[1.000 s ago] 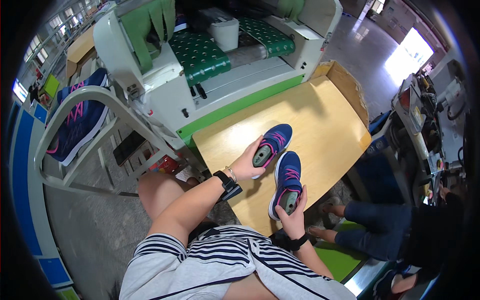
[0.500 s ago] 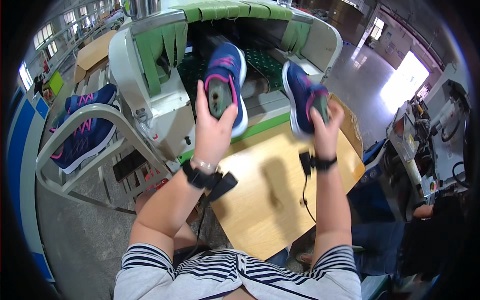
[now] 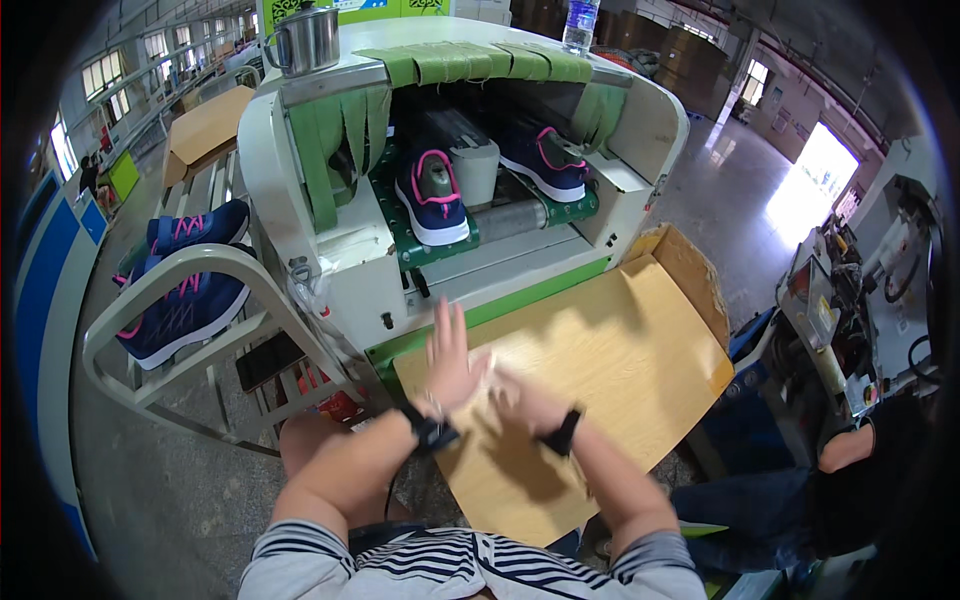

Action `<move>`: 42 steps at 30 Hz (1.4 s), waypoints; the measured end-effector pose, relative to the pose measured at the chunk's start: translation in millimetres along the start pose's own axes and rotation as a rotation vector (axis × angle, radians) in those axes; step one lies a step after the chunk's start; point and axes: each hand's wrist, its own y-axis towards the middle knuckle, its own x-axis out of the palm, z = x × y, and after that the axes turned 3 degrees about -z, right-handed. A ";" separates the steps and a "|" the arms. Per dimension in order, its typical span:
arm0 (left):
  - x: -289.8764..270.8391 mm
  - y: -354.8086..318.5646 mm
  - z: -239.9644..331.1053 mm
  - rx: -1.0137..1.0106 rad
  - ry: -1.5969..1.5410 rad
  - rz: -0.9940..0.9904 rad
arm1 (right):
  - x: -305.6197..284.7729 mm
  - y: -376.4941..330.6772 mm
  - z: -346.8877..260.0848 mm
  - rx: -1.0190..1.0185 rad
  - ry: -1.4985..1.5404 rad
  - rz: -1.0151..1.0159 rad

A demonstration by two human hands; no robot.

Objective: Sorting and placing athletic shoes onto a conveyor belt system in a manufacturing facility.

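Note:
My left hand (image 3: 452, 365) is over the wooden board, fingers stretched out and holding nothing. Close beside it, my right hand (image 3: 528, 400) is smeared by motion, so its fingers cannot be made out. Beyond them, two navy sneakers with pink collars and white soles rest apart on the green belt (image 3: 408, 247) at the machine's opening. The left sneaker (image 3: 440, 214) has its heel toward me, with a grey-green last showing inside. The right sneaker (image 3: 568, 180) sits heel outward at an angle, its toe farther inside.
A white machine (image 3: 355, 255) with green strip curtains (image 3: 480, 64) stands ahead. On top are a metal mug (image 3: 308, 42) and a water bottle (image 3: 580, 25). More navy sneakers (image 3: 190, 310) lie on a metal rack (image 3: 165, 238) at left. Another person's arm (image 3: 846, 448) shows at right.
Both sneakers, held in my hands before, now rest on the belt, let go. My hands have drawn back toward me and come close together over the board.

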 end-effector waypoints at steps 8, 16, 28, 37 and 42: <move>64.3 -103.0 -26.5 -0.040 0.371 -0.510 | 143.4 -120.0 11.3 -0.090 -0.381 -0.100; 66.0 -109.7 -27.1 -0.006 0.355 -0.471 | 140.9 -120.1 17.2 -0.075 -0.420 -0.108; 64.3 -116.2 -30.3 -0.011 0.305 -0.411 | 147.5 -126.1 8.0 -0.063 -0.392 -0.016; 64.5 -107.4 -53.4 -0.059 0.016 -0.214 | 143.0 -120.4 -1.1 -0.043 -0.383 0.022; 66.4 -111.8 -37.9 0.048 0.238 -0.348 | 138.7 -124.0 2.4 -0.050 -0.374 0.013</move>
